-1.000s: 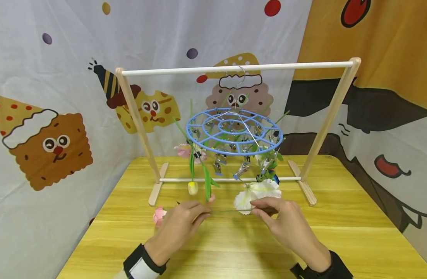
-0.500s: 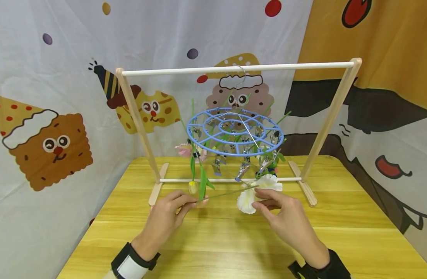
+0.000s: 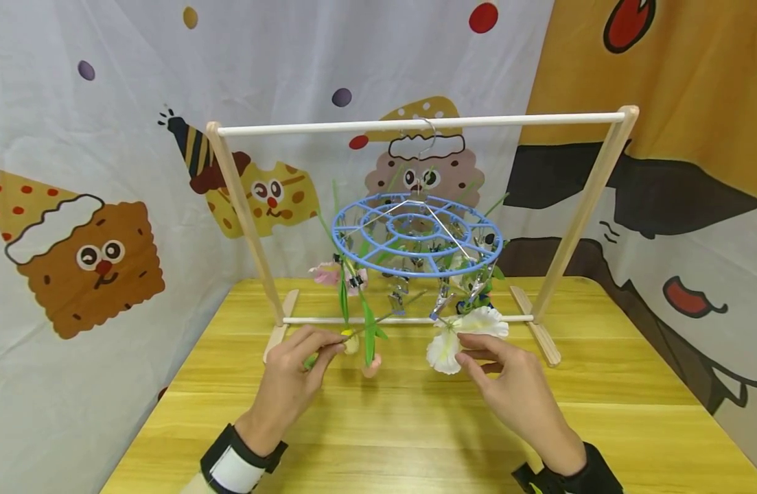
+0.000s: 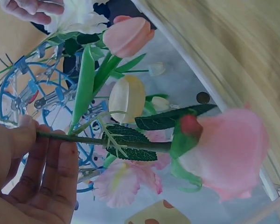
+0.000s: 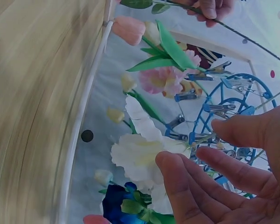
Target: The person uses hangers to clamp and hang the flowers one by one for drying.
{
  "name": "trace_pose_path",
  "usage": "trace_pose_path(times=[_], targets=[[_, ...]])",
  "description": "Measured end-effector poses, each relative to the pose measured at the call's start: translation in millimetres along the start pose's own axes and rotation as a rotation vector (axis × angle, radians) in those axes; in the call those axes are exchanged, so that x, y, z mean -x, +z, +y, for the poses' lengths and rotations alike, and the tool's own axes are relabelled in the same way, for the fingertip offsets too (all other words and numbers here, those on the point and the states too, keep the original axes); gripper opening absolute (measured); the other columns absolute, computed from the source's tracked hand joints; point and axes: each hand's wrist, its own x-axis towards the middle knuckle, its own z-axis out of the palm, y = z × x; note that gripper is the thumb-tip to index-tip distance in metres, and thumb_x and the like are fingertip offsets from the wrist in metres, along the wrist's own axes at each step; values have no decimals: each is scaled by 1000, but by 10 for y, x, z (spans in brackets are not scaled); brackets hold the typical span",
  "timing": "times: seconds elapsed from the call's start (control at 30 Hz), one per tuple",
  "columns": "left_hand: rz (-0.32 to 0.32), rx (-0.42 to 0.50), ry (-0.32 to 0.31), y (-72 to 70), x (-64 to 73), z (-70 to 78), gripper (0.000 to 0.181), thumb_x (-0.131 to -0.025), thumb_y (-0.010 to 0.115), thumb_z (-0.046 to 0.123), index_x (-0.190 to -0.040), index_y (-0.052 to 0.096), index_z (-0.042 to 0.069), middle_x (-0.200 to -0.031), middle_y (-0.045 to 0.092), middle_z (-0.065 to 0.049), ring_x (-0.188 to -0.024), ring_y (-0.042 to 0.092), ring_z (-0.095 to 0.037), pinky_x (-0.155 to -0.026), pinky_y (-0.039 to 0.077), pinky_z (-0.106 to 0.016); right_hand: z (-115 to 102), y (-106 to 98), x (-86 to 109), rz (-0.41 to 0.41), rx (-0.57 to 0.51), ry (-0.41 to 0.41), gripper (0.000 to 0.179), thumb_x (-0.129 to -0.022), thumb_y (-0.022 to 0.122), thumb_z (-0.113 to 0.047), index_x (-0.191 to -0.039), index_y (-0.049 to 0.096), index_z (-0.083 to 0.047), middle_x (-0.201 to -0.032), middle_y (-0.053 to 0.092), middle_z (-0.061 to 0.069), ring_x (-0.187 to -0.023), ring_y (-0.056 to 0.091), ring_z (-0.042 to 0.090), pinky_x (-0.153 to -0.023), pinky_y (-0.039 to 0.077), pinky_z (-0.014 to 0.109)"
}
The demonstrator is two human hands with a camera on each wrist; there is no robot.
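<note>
My left hand (image 3: 298, 374) pinches the thin green stem of a pink rose (image 4: 228, 154), thumb against fingers. In the left wrist view the bloom points right, with dark leaves below it; in the head view the hand hides it. The stem slants up toward the round blue clip hanger (image 3: 423, 272), passing in front of a hanging pale yellow tulip (image 4: 127, 99) and a pink tulip (image 3: 371, 367). My right hand (image 3: 517, 387) holds nothing. Its thumb and fingers stand apart beside a large white flower (image 5: 137, 156) hanging below the hanger.
A wooden rack (image 3: 248, 219) with a white top bar (image 3: 329, 127) carries the hanger by a hook. Metal clips (image 3: 441, 295) dangle from it, with a pink ruffled flower (image 3: 326, 274) and a blue flower (image 5: 115, 203) among others. Rack feet (image 3: 537, 326) stand on the wooden table (image 3: 403, 439).
My left hand has moved left and up with the rose; its stem, level between both hands before, now tilts toward the hanger. My right hand has let go of the stem and stays near the white flower.
</note>
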Motion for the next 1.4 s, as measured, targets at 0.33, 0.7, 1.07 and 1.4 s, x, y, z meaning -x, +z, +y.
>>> trace_pose_path(times=[0.33,0.7,1.07,1.4], targets=[[83,29,13,35,-97,30,22,-96,91,-6,-112,85,7,-103,83,-4,-83,82,-16,-80,64,-11,23,-28,-15,31,28,26,31,-107,88,-15,-137,85,-12,-126,89,7,-107,87,25,-83,71,25],[128,87,-34,134,-216,117,18,-99,89,-5,-111,86,7,-103,87,-4,-89,85,-20,-83,68,-15,-15,-107,0,83,86,55,26,-109,86,-15,-134,86,-12,-129,88,10,-93,87,22,-76,69,26],[153,128,-28,262,-304,198,17,-100,89,-4,-112,84,7,-105,87,-7,-87,86,-20,-76,70,-21,-185,-28,-98,206,36,-203,26,-106,87,-7,-131,88,-16,-110,90,-4,-87,82,11,-83,60,10],[117,167,-73,430,-344,354,11,-104,88,4,-113,84,7,-106,87,-5,-86,86,-19,-70,70,-22,-380,139,-241,200,13,-257,45,-105,87,-5,-149,77,-2,-136,87,11,-94,88,19,-82,74,34]])
